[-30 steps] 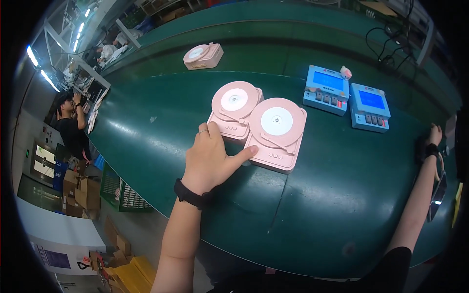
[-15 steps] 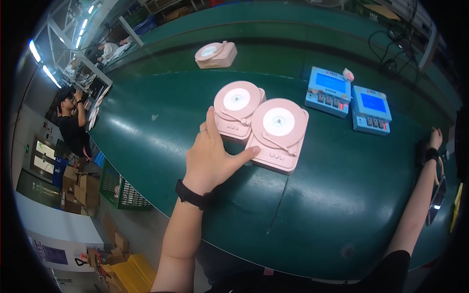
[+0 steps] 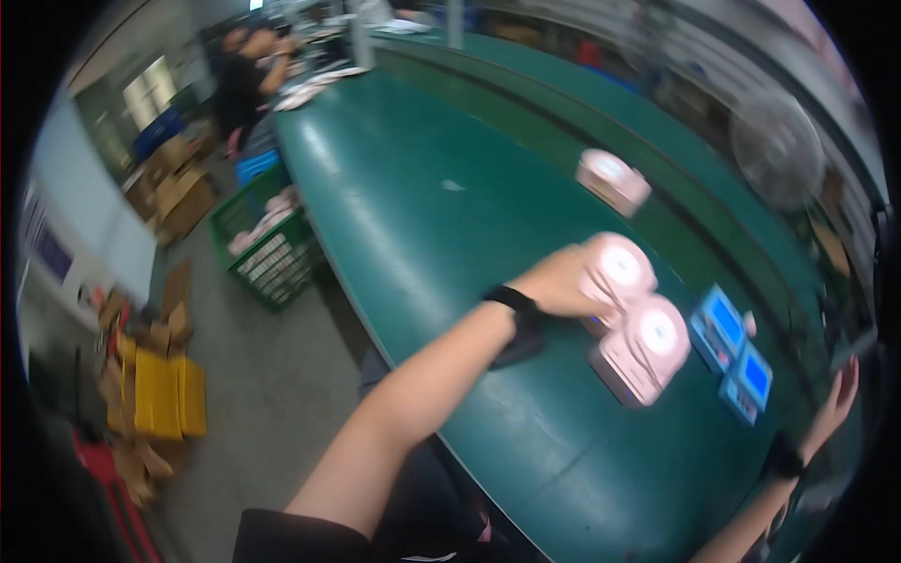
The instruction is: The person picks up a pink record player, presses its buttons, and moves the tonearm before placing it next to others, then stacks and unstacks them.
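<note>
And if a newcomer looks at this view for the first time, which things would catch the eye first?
Probably the two pink turntables, close together on the green table, with the left hand at the farther one. Next, perhaps, the two blue boxes with lit screens to their right, and the green basket beside the table, at left.

Factory workshop (long workbench (image 3: 404,206), cartons (image 3: 180,199))

Grey floor (image 3: 253,422); long green table (image 3: 404,188); pale wall (image 3: 108,216); bright window (image 3: 147,94)
</note>
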`<act>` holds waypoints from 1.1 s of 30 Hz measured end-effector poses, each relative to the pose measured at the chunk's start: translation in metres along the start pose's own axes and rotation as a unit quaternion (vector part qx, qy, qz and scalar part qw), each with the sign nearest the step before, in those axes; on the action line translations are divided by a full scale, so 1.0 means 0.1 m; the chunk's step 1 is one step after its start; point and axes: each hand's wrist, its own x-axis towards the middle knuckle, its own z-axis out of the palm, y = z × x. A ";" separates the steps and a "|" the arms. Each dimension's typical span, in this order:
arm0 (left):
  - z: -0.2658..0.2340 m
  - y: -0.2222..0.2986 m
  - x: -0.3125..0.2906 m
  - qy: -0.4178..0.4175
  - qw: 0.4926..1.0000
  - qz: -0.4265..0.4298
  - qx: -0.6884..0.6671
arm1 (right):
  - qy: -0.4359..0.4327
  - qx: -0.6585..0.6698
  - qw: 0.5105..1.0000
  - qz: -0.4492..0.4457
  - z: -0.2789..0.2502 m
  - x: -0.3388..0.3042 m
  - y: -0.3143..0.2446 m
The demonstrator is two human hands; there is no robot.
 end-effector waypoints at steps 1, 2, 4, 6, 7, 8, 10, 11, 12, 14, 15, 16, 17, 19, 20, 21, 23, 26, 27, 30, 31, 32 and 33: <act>0.07 -0.10 0.02 -0.018 1.000 0.004 0.004 | -0.063 -0.004 0.997 -0.034 0.29 -0.10 -0.55; 0.11 -0.06 0.03 -0.003 1.000 0.000 0.020 | -0.123 -0.017 0.990 -0.062 0.50 -0.30 -1.05; 0.13 0.04 -0.06 0.011 0.999 -0.014 0.040 | -0.337 -0.038 0.930 -0.140 0.96 -0.72 -1.88; 0.02 0.10 -0.21 -0.030 0.991 -0.076 0.110 | -0.494 -0.158 0.837 -0.174 1.34 -1.11 -2.37; -0.02 0.15 -0.28 -0.025 0.990 -0.079 0.111 | -0.495 -0.155 0.836 -0.178 1.44 -1.22 -2.46; 0.02 0.24 -0.28 -0.035 0.990 -0.077 0.114 | -0.545 -0.136 0.805 -0.192 1.46 -1.27 -2.49; 0.11 0.34 -0.31 -0.057 0.988 -0.076 0.119 | -0.596 -0.121 0.768 -0.202 1.45 -1.32 -2.47; 0.16 0.33 -0.31 -0.057 0.989 -0.073 0.115 | -0.599 -0.120 0.769 -0.188 1.43 -1.34 -2.42; 0.22 0.31 -0.31 -0.056 0.992 -0.056 0.097 | -0.603 -0.118 0.769 -0.175 1.40 -1.36 -2.37; 0.29 0.26 -0.28 -0.054 0.996 -0.019 0.064 | -0.605 -0.118 0.771 -0.161 1.30 -1.39 -2.27; 0.26 0.28 -0.27 -0.054 0.996 -0.018 0.063 | -0.603 -0.134 0.768 -0.167 1.21 -1.40 -2.22; 0.25 0.31 -0.25 -0.087 0.996 -0.035 0.009 | -0.601 -0.149 0.766 -0.173 1.11 -1.41 -2.18; 0.25 0.34 -0.26 -0.124 0.990 -0.053 -0.045 | -0.600 -0.164 0.763 -0.176 1.04 -1.44 -2.17; 0.27 0.33 -0.28 -0.164 0.979 -0.075 -0.099 | -0.602 -0.176 0.762 -0.162 0.90 -1.45 -2.20; 0.32 0.32 -0.28 -0.181 0.975 -0.061 -0.113 | -0.603 -0.191 0.759 -0.151 0.81 -1.45 -2.20; 0.38 0.31 -0.28 -0.199 0.971 -0.046 -0.127 | -0.605 -0.205 0.757 -0.140 0.76 -1.47 -2.18; 0.45 0.33 -0.26 -0.227 0.963 -0.035 -0.140 | -0.586 -0.210 0.770 -0.142 0.72 -1.51 -2.12; 0.39 0.38 -0.23 -0.237 0.958 -0.061 -0.151 | -0.543 -0.221 0.797 -0.149 0.69 -1.55 -2.06; 0.38 0.34 -0.23 -0.247 0.956 -0.063 -0.149 | -0.535 -0.215 0.803 -0.152 0.71 -1.56 -2.06; 0.35 0.12 -0.22 -0.244 0.943 -0.092 -0.207 | -0.523 -0.205 0.811 -0.164 0.71 -1.58 -2.09; 0.32 0.04 -0.19 -0.235 0.934 -0.130 -0.237 | -0.523 -0.197 0.815 -0.154 0.71 -1.61 -2.09; 0.31 -0.03 -0.17 -0.227 0.922 -0.167 -0.266 | -0.523 -0.191 0.818 -0.144 0.71 -1.62 -2.10; 0.28 -0.08 -0.17 -0.226 0.923 -0.163 -0.264 | -0.520 -0.182 0.823 -0.137 0.72 -1.61 -2.10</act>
